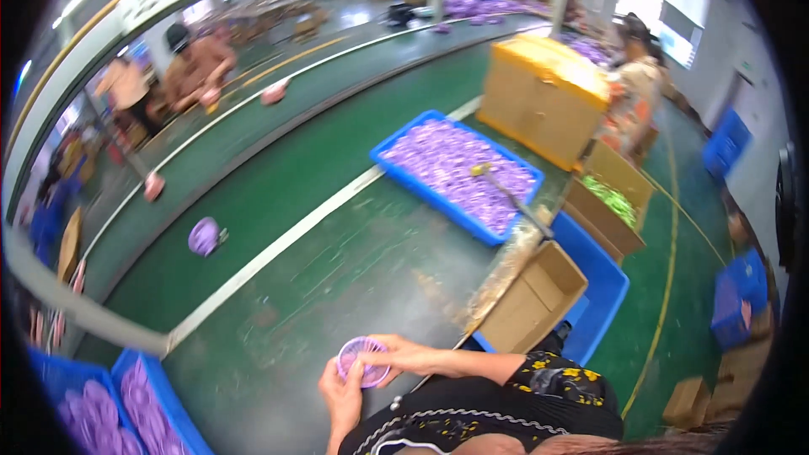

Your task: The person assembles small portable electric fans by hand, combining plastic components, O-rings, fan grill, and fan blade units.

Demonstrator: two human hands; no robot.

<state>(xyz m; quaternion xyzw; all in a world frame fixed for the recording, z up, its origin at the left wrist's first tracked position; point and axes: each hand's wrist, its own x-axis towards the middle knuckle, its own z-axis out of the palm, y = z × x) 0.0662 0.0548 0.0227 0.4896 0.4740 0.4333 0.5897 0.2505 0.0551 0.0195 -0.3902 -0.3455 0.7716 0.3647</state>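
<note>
Both my hands hold a small round purple plastic piece with a ring-shaped rim and slatted sides, like a fan grille, near the front of the green work surface. My left hand grips it from the left, its fingers closed around the side. From the right comes my right hand, closed on the rim with a finger or thumb reaching over the opening. Whatever sits inside the grille is too small to make out. Farther left, a similar purple piece lies on the green conveyor belt.
A blue tray full of small purple parts stands ahead, a yellow-headed tool across it. To the right are an open cardboard box, a blue bin and a large yellow box. Blue bins of purple parts stand lower left. Several people work nearby.
</note>
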